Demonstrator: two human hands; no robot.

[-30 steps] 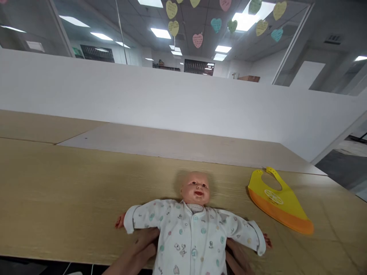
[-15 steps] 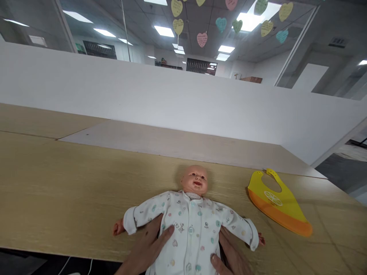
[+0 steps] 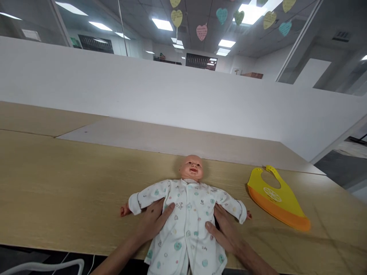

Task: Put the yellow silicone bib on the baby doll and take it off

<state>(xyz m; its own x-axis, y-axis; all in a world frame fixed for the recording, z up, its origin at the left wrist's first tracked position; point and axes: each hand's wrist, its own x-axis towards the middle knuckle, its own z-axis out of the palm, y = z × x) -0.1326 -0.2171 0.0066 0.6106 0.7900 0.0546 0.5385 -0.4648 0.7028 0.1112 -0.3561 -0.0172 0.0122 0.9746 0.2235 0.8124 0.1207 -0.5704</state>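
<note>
A baby doll [image 3: 191,168] lies on its back on the light wood table [image 3: 63,179], dressed in a white patterned sleeper [image 3: 186,225] with small coloured prints. My left hand [image 3: 153,221] wraps the doll's side below its arm, thumb across the chest. On the other side, my right hand [image 3: 222,229] grips the torso, its thumb on the sleeper. The doll's legs are hidden by the sleeper and the table's front edge. A yellow and orange silicone bib [image 3: 275,202] lies flat to the right of the doll, apart from it and from both hands.
A white partition wall [image 3: 160,91] runs along the far side of the table. Paper hearts [image 3: 202,32] hang from the ceiling beyond it. A white cable [image 3: 40,265] curves below the table's front edge at the lower left.
The doll has slid up the table, away from me, and now lies closer to level with the bib. My hands have moved with it, showing more of both forearms, and its arms sit nearer its body.
</note>
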